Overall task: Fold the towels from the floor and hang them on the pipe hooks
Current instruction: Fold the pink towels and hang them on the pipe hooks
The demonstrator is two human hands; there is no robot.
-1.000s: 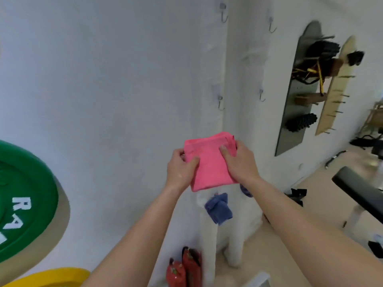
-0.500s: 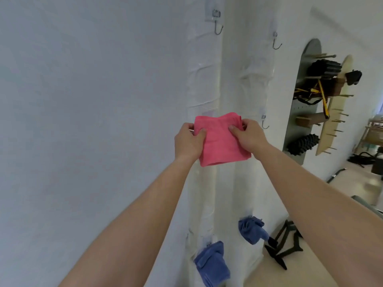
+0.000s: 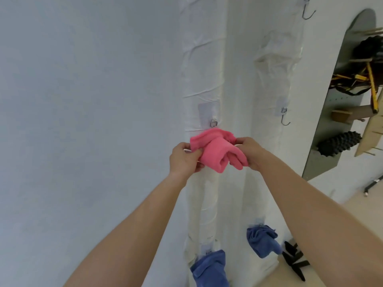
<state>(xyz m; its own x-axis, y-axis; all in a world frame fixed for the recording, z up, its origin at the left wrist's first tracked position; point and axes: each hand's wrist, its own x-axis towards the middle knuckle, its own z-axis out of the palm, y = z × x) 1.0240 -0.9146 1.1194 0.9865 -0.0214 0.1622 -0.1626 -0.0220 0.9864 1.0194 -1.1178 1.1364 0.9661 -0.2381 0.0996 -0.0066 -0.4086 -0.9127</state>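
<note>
A folded pink towel [image 3: 215,151] is bunched against the left white wrapped pipe [image 3: 202,69], just under a metal hook [image 3: 213,122] on a clear adhesive pad. My left hand [image 3: 184,160] grips the towel's left edge. My right hand [image 3: 249,152] pinches its right side. The towel's top covers the hook's lower part. Two blue towels hang lower down: one [image 3: 210,270] on the left pipe, one [image 3: 262,241] on the right pipe [image 3: 273,79].
Bare hooks sit on the right pipe at mid height [image 3: 284,117] and near the top [image 3: 307,12]. A grey wall board [image 3: 329,129] at right carries black rollers and straps. A black stand [image 3: 295,259] rests on the beige floor.
Both hands lifted the pink towel up to the left pipe's hook. The towel went from flat and square to bunched against the pipe. The view moved closer.
</note>
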